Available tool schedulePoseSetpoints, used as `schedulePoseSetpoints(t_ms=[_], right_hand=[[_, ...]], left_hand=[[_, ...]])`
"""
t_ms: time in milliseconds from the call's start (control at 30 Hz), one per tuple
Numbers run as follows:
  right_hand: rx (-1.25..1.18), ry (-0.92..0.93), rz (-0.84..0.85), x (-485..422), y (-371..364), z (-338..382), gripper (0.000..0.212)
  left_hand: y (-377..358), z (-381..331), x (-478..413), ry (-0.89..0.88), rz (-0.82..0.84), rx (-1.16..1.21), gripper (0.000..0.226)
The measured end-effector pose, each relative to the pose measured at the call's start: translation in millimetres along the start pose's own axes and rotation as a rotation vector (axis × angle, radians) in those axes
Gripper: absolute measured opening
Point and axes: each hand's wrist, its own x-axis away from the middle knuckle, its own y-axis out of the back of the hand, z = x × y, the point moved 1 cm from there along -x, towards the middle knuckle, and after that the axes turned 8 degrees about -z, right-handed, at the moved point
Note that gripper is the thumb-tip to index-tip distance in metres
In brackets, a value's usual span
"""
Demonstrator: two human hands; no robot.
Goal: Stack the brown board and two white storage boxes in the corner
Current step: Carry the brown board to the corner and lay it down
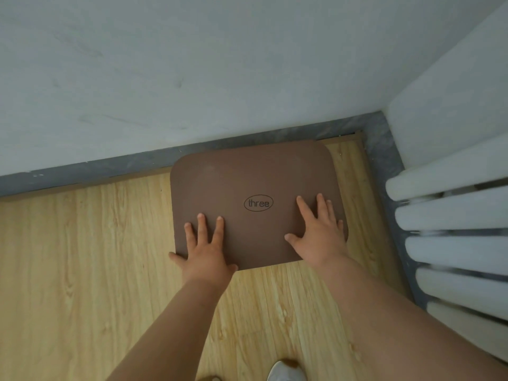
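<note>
I see the flat brown board with rounded corners (255,182) lying on the light wood-grain floor (82,257), tucked toward the corner of the room. Its far edge sits against the grey baseboard (110,171) under the pale wall (192,64), and its right edge is near the baseboard on the right side, with a narrow strip of floor between. An oval mark reading "three" (258,202) is printed near the board's middle, between my two hands.

My left hand (206,248) lies flat on the board's near-left corner; its fingers (202,226) are spread and point toward the wall, while the thumb reaches over the left edge onto the floor. My right hand (320,232) lies flat on the near-right part of the board, fingers (305,210) splayed apart, the thumb stretched inward toward the left hand. Neither hand grips anything; both palms press down on the top face.

To the right, a white ribbed radiator (453,215) stands along the side wall, close to the board's right edge. At the bottom of the view, the toe of a white shoe (286,371) shows on the floor between my forearms. No white storage boxes are in view.
</note>
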Motion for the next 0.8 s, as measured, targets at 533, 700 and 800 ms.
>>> schedulePoseSetpoints(t_ms=[533,700,800], right_hand=[[-0.33,-0.347,-0.076,-0.8,-8.5,-32.8,0.116],[-0.359,-0.371,-0.093,-12.1,-1.6,-31.8,0.116],[-0.371,-0.357,-0.083,-23.1,6.4,-32.6,0.114]], left_hand=[[-4.8,6.2,3.8,0.242,-0.153,0.334,0.128],[8.6,0.9,-9.2,0.176,-0.176,0.27,0.119],[14.1,-5.4,-15.4,0.167,-0.185,0.26,0.117]])
